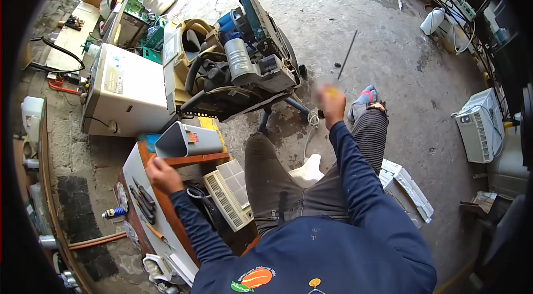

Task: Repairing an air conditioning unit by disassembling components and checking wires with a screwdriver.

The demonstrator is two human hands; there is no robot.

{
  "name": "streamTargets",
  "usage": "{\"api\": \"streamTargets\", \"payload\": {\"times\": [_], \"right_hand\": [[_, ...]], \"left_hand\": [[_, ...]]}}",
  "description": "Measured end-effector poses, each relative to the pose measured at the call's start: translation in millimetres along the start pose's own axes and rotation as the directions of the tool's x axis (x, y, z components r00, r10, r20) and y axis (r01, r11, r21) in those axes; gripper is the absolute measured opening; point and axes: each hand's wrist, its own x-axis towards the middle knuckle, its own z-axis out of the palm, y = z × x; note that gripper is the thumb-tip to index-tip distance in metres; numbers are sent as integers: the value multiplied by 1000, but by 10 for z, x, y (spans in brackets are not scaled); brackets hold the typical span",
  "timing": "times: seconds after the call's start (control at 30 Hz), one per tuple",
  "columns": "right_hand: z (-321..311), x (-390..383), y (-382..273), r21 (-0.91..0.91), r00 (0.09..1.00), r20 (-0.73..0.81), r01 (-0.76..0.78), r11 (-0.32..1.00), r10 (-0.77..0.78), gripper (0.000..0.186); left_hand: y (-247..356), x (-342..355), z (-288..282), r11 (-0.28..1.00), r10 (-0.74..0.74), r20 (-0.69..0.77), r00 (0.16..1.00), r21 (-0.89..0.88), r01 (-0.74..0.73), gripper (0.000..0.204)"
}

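My right hand [331, 101] is raised in front of me, blurred, with a small yellow object [331, 92] between its fingers. My left hand [161, 174] rests on the edge of a low wooden bench [189, 159] at my left, beside dark pliers [145, 200] lying on its top; the fingers look curled and I cannot tell if they hold anything. Ahead stands an opened air-conditioner unit [239, 69] with a silver cylinder [238, 58] and black hoses, propped on a wheeled chair base [288, 106].
A beige appliance case [125, 91] stands left of the opened unit. A grey duct piece [186, 139] lies on the bench, white plastic grilles [227, 197] by my knee. A white window unit [478, 126] sits at right. A thin rod [348, 52] lies on cracked concrete.
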Motion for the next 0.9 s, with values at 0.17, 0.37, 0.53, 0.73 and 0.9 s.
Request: {"api": "streamTargets", "payload": {"times": [0.17, 0.37, 0.53, 0.73, 0.9], "right_hand": [[408, 818, 295, -31, 985, 108, -129, 991, 131, 15], [726, 1480, 451, -256, 967, 237, -32, 966, 95, 25], [1090, 1789, 277, -418, 954, 196, -128, 900, 226, 34], [1310, 2043, 280, -488, 941, 177, -172, 856, 289, 39], [1493, 2365, 31, -494, 936, 186, -174, 852, 299, 40]], "left_hand": [[606, -1043, 1632, 244, 24, 945, 326, -322, 915, 45], [1159, -1485, 2459, -194, -81, 957, 278, -288, 938, 36], [1361, -1491, 2405, -252, -244, 944, 224, -284, 925, 37], [1235, -1645, 2456, -108, -235, 921, 311, -342, 933, 43], [1256, -1592, 2439, 96, -285, 913, 292, -276, 956, 45]]}}
